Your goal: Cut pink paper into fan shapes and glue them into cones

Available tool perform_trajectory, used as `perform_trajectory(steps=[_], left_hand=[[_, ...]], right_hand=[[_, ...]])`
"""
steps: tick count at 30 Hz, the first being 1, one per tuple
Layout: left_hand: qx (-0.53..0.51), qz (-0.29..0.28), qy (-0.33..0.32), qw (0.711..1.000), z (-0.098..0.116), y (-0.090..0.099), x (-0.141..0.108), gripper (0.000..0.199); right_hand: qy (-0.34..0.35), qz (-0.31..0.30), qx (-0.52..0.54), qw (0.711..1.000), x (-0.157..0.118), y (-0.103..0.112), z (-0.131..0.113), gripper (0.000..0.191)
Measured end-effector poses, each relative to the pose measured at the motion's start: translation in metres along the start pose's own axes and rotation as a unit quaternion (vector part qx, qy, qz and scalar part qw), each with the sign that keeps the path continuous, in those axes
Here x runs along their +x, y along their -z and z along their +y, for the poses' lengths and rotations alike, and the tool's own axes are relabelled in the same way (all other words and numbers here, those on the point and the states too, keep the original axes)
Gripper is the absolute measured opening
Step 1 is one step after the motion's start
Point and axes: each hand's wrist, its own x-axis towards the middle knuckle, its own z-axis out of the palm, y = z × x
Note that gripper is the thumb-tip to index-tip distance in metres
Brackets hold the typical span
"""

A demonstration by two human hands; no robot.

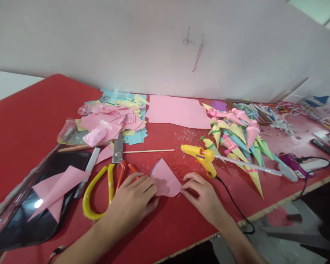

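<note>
A small fan-shaped piece of pink paper (167, 180) lies on the red table between my hands. My left hand (139, 192) holds its left edge, with the fingers bent over it and the thumb below. At the right corner, my right hand (200, 194) pinches the paper between thumb and fingertips. Just behind sits a yellow glue gun (202, 156) with a clear glue stick in its back. Scissors (117, 151) with yellow and red handles lie beside my left hand, which partly covers them. A thin wooden stick (150, 150) points toward the glue gun's nozzle.
Finished paper cones (238, 137) pile up at the right. Cut paper pieces (112, 121) heap at the back left, near a large pink sheet (178, 112). A black tablet-like panel (19, 220) carries a pink cone (62, 187). A purple power adapter (293, 165) sits far right.
</note>
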Motion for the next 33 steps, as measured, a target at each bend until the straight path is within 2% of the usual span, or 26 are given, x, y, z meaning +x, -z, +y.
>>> perform_trajectory(steps=[17, 24, 30, 33], left_hand=[[-0.020, 0.010, 0.021, 1.000, -0.007, -0.006, -0.002, 0.020], [-0.014, -0.017, 0.032, 0.999, -0.008, -0.007, -0.002, 0.018], [-0.025, -0.029, 0.039, 0.998, -0.008, -0.007, -0.001, 0.018], [-0.033, -0.021, 0.048, 0.998, -0.007, -0.008, -0.002, 0.017]], right_hand=[[-0.063, 0.023, 0.008, 0.998, 0.004, -0.008, -0.007, 0.009], [-0.087, 0.054, 0.000, 0.995, 0.004, -0.012, -0.006, 0.015], [-0.055, 0.078, 0.001, 0.995, 0.003, -0.012, -0.008, 0.022], [-0.021, 0.048, -0.025, 0.998, 0.002, -0.013, -0.010, 0.017]])
